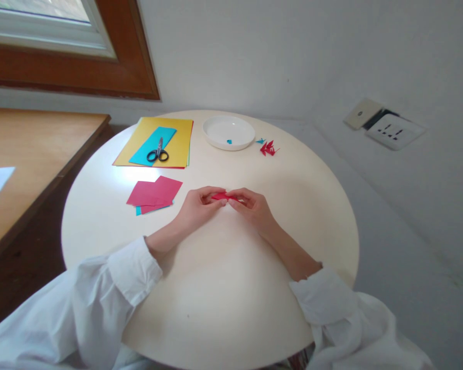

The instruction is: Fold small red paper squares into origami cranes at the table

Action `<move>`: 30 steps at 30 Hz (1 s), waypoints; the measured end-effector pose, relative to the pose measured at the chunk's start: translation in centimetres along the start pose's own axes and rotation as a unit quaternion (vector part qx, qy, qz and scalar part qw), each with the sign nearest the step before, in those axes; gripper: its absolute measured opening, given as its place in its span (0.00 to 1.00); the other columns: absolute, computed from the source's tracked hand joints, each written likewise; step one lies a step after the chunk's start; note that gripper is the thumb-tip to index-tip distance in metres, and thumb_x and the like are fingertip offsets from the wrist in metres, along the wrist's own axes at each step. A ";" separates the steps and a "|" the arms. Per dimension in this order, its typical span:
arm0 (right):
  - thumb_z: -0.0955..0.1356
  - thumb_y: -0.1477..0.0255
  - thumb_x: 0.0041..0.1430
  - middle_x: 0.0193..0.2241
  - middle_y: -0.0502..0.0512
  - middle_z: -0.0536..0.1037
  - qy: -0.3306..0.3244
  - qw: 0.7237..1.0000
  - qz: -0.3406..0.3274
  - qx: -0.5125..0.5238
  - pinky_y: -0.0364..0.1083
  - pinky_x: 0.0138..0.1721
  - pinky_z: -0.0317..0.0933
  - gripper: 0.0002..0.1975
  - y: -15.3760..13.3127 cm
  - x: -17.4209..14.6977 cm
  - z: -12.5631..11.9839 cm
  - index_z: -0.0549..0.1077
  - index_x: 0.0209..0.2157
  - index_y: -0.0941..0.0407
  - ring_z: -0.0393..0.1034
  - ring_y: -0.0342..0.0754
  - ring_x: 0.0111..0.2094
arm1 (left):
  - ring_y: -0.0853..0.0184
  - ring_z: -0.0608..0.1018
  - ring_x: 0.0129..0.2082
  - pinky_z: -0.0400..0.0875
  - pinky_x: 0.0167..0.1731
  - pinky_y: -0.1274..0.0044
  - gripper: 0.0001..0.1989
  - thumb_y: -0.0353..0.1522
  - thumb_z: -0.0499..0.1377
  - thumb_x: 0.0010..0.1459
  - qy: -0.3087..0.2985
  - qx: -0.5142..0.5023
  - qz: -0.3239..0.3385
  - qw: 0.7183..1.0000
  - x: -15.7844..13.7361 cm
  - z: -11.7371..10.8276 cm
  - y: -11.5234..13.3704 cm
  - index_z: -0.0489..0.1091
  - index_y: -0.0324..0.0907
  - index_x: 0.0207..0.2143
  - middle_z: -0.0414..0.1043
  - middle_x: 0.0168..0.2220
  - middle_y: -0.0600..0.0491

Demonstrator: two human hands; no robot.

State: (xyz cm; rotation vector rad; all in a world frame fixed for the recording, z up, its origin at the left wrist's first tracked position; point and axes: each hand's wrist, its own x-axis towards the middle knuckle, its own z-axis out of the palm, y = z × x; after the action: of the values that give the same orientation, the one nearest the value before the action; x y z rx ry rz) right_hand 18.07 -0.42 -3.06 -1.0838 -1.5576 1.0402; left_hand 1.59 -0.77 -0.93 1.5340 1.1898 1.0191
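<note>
Between two hands (196, 205) (252, 205): one red paper piece (219, 196).

Both hands' fingers (220, 201) pinch folded red paper (220, 196) over round table (224, 288).

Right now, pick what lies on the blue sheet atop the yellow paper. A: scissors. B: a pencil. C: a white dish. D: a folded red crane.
A: the scissors with black handles lie on the blue sheet, which rests on the yellow paper at the far left of the table.
</note>
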 end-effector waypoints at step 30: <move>0.67 0.66 0.50 0.25 0.50 0.76 0.057 0.998 0.028 -0.015 0.44 0.32 0.64 0.07 -0.6 0.2 0.7 0.72 0.26 0.56 0.70 0.44 0.29 | 0.65 0.77 0.36 0.71 0.35 0.76 0.10 0.30 0.58 0.51 -0.020 0.007 0.066 0.998 -0.2 0.1 -0.4 0.72 0.39 0.37 0.76 0.37 0.48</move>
State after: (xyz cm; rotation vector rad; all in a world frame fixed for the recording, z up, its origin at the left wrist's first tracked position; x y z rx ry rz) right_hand 17.26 -0.51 -2.55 -1.1930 -1.4638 0.9773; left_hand 1.61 -0.94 -1.32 1.6543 1.0812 1.0633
